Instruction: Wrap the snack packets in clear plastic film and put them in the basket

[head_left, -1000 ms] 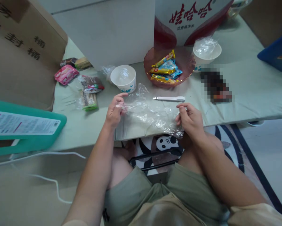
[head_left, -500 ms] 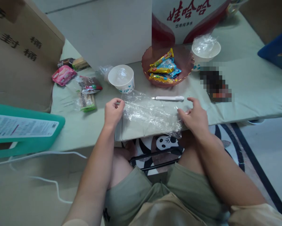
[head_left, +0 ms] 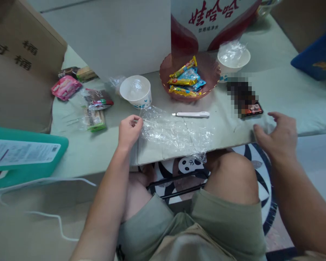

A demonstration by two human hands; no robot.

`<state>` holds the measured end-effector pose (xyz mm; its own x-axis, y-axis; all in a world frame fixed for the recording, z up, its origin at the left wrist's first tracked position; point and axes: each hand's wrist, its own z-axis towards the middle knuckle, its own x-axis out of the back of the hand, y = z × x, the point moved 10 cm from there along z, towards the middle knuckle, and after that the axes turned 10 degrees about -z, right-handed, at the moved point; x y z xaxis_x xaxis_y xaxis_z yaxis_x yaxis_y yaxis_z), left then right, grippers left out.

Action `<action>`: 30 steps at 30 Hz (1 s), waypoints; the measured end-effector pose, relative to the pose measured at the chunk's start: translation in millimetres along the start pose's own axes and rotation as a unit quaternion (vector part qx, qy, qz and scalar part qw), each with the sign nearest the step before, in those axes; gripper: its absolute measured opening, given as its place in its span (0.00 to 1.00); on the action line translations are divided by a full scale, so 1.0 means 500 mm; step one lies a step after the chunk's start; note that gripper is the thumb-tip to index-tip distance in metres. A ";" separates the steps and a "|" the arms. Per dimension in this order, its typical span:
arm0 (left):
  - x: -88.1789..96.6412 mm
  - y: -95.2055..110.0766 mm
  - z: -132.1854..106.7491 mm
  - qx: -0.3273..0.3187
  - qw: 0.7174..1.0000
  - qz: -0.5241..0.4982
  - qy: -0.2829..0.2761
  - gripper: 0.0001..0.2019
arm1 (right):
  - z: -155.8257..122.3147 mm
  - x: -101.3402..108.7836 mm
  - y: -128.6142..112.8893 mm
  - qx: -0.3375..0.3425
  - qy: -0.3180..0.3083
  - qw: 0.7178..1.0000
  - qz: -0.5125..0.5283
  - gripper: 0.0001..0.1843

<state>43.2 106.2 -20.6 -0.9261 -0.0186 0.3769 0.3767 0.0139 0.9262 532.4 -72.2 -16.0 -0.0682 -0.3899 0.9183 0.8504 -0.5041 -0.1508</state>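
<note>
A crumpled sheet of clear plastic film point(head_left: 176, 134) lies spread along the front of the table, its right end drooping over the edge. My left hand point(head_left: 130, 132) pinches the film's left end. Off to the right, my right hand point(head_left: 278, 136) is empty, thumb and fingers apart, hovering near the table edge below a dark box point(head_left: 252, 110) that is partly blurred out. Just behind the film lies a white utility knife point(head_left: 191, 114), its blade end pointing left. A white paper bowl point(head_left: 137, 92) with clear plastic inside stands behind my left hand.
A pink glass bowl point(head_left: 163, 78) holds several wrapped snacks. To its right stands another paper bowl point(head_left: 230, 69) stuffed with clear plastic. Packaged snacks point(head_left: 96, 108) lie at left, near a green jug point(head_left: 43, 145). A large white carton point(head_left: 111, 36) borders the back.
My right hand has moved right, away from the film and towards the dark box. My left hand stays on the film's left end. The view has shifted slightly.
</note>
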 end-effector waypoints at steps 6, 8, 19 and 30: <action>-0.012 -0.001 0.002 0.010 1.000 -0.001 -0.011 0.07 | 0.047 -0.025 -0.052 0.056 -0.067 0.996 -0.009 0.46; -0.013 -0.003 0.003 0.013 1.000 0.001 -0.012 0.07 | 0.063 -0.030 -0.070 0.073 -0.082 0.994 -0.007 0.47; -0.025 0.001 0.006 0.014 1.000 0.014 -0.023 0.08 | 0.135 -0.062 -0.099 0.074 -0.142 0.987 0.017 0.49; -0.031 -0.008 0.013 0.011 0.999 0.028 -0.029 0.10 | 0.175 -0.101 -0.147 0.066 -0.248 0.966 -0.038 0.48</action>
<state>56.0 113.2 -30.4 -0.9039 0.0410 0.4258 0.4272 0.0350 0.9035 519.0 51.7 -19.2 0.0974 0.0783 0.9922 0.9142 -0.4010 -0.0581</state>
